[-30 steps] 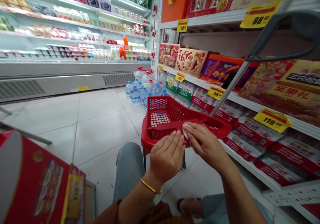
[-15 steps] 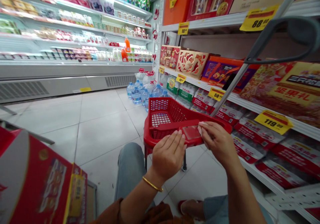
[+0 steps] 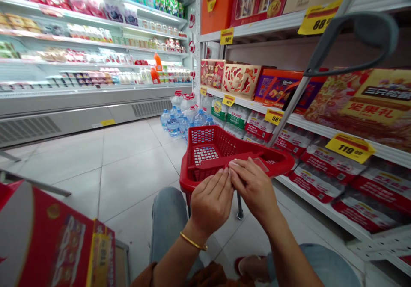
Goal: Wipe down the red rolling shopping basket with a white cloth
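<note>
A red shopping cart (image 3: 192, 180) with a perforated basket stands in front of my knees. Both hands meet at the near edge of its red handle panel (image 3: 261, 164), fingertips touching. My left hand (image 3: 212, 203), a gold bangle at its wrist, has fingers bent and pressed together, its thumb hidden. From the right, my right hand (image 3: 253, 188) pinches close against the left fingertips; whatever lies between the fingers is too small or covered to make out. Beyond the right hand, a metal pole (image 3: 293, 96) with a grey plastic loop (image 3: 383, 43) slants up over the cart's right side.
Shelves on the right carry gift boxes (image 3: 242, 81) and packs of bottled water (image 3: 326, 163). Large water bottles (image 3: 173, 124) stand on the floor ahead. A refrigerated display case (image 3: 128, 109) runs along the back left. A red box (image 3: 41, 235) is close at my left.
My right hand has moved left, from the right end of the handle panel to my left fingertips, uncovering the panel's right end. My left hand has barely moved. The view has shifted slightly.
</note>
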The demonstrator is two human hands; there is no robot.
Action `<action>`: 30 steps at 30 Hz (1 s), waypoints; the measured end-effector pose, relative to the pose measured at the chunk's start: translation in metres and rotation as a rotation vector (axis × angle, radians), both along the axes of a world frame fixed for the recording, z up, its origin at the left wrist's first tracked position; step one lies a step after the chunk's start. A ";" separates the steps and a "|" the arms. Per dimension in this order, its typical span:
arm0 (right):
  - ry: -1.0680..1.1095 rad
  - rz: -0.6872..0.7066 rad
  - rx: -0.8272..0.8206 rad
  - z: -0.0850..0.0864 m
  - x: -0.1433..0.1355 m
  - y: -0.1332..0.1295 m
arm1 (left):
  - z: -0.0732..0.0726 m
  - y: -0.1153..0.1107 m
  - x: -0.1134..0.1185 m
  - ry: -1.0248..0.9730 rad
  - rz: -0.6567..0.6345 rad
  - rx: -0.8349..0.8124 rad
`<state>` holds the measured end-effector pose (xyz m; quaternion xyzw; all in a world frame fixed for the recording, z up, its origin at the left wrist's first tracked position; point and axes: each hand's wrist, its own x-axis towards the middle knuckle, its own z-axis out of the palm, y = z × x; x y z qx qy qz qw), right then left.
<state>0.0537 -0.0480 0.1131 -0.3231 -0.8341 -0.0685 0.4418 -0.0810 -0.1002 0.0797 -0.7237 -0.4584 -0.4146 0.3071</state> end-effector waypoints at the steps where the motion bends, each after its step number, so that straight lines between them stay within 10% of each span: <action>1: 0.005 -0.002 -0.009 -0.001 0.003 0.003 | 0.001 0.000 0.000 0.007 0.000 0.005; 16: 0.111 -0.183 -0.045 -0.007 0.047 0.028 | 0.005 0.003 -0.001 -0.014 -0.011 0.000; 30: 0.106 -0.024 0.050 -0.007 -0.008 -0.009 | 0.002 0.005 -0.003 -0.017 -0.010 0.048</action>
